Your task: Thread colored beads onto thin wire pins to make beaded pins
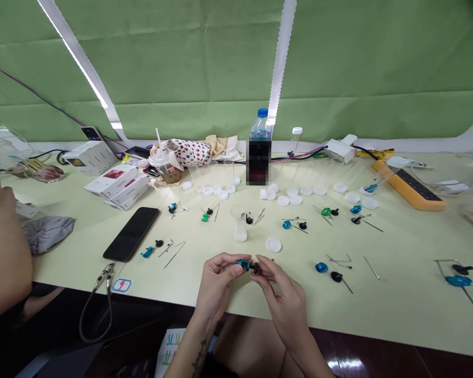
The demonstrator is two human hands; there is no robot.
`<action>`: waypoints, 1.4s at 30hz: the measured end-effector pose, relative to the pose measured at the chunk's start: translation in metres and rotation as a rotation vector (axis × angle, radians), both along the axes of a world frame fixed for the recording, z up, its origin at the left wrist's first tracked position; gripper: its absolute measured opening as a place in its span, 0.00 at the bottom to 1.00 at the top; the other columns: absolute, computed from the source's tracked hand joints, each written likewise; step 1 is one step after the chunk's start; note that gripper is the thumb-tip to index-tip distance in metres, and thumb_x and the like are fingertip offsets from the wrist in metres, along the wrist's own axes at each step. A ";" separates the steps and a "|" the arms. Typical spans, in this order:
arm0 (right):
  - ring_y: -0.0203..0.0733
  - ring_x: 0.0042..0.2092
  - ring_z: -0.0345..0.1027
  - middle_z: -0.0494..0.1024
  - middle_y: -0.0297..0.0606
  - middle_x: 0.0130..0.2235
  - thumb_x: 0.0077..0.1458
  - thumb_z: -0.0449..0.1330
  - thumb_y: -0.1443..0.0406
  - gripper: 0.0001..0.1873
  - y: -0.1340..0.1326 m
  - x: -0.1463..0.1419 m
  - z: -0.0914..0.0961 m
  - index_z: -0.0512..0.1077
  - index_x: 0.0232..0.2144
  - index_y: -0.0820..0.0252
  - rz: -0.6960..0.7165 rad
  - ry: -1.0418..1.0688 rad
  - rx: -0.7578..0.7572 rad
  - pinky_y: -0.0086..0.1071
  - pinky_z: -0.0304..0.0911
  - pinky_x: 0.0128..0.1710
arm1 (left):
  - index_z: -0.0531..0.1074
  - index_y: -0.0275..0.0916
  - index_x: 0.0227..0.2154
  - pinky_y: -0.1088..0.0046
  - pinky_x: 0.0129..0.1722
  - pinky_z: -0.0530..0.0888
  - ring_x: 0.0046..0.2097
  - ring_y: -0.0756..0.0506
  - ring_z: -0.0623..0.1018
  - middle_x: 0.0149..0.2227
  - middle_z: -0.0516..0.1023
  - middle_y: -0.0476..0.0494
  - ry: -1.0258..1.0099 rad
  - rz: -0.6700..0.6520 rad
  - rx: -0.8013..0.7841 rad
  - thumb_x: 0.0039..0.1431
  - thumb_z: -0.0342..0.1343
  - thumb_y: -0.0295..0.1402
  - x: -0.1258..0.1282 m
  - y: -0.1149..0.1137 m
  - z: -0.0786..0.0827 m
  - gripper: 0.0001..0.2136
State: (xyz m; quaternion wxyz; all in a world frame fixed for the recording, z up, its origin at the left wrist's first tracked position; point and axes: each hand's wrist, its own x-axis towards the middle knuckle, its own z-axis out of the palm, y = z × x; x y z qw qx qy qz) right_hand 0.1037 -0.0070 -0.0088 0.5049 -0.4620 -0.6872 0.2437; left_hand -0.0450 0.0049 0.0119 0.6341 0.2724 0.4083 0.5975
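Close to the table's front edge, my left hand [216, 283] pinches a small blue metal clamp [243, 264]. The thumb and fingers of my right hand [281, 289] close on a black thumbscrew [254, 267] at the clamp's right end. How far the screw is threaded in cannot be made out. Just beyond my hands lies a round white cap [273, 244]. A clear plastic tube [238, 223] stands to its left. Sets of blue or green parts, black thumbscrews and bent wires are spread around, such as a blue part [321, 268] and a black thumbscrew [336, 276] on the right.
A phone [132, 233] lies left of my hands, its strap hanging over the edge. Behind are a dark drink bottle [259, 157], several white caps [295, 200], an iced drink cup [167, 168], white boxes [118, 184] and an orange power strip [408, 186]. Another person's arm [3, 252] reaches in at left.
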 end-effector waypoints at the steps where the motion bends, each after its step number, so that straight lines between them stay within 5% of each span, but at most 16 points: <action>1: 0.40 0.42 0.77 0.81 0.38 0.44 0.64 0.54 0.66 0.13 0.000 0.000 0.000 0.70 0.50 0.54 0.002 0.003 0.008 0.31 0.74 0.42 | 0.81 0.36 0.28 0.74 0.40 0.75 0.37 0.47 0.81 0.35 0.85 0.41 0.000 0.000 0.001 0.43 0.71 0.29 0.000 0.000 0.000 0.07; 21: 0.39 0.31 0.77 0.81 0.36 0.33 0.67 0.50 0.62 0.12 0.001 0.003 0.007 0.73 0.42 0.57 0.068 -0.033 -0.012 0.29 0.72 0.30 | 0.81 0.36 0.26 0.72 0.40 0.74 0.35 0.47 0.79 0.31 0.82 0.43 -0.038 -0.043 0.041 0.41 0.72 0.30 -0.002 0.000 -0.003 0.09; 27: 0.39 0.35 0.77 0.81 0.37 0.37 0.64 0.55 0.62 0.14 -0.001 0.000 0.005 0.68 0.52 0.56 0.043 -0.008 0.003 0.31 0.75 0.35 | 0.80 0.37 0.28 0.76 0.36 0.75 0.35 0.48 0.80 0.31 0.83 0.44 -0.138 -0.028 0.032 0.43 0.72 0.32 -0.004 0.000 -0.005 0.10; 42: 0.39 0.35 0.77 0.80 0.35 0.36 0.65 0.53 0.64 0.08 -0.002 0.002 0.003 0.70 0.45 0.54 0.070 -0.045 0.019 0.30 0.73 0.34 | 0.78 0.35 0.26 0.77 0.33 0.72 0.30 0.51 0.76 0.27 0.79 0.47 -0.039 -0.010 0.064 0.42 0.72 0.31 0.000 0.000 -0.005 0.10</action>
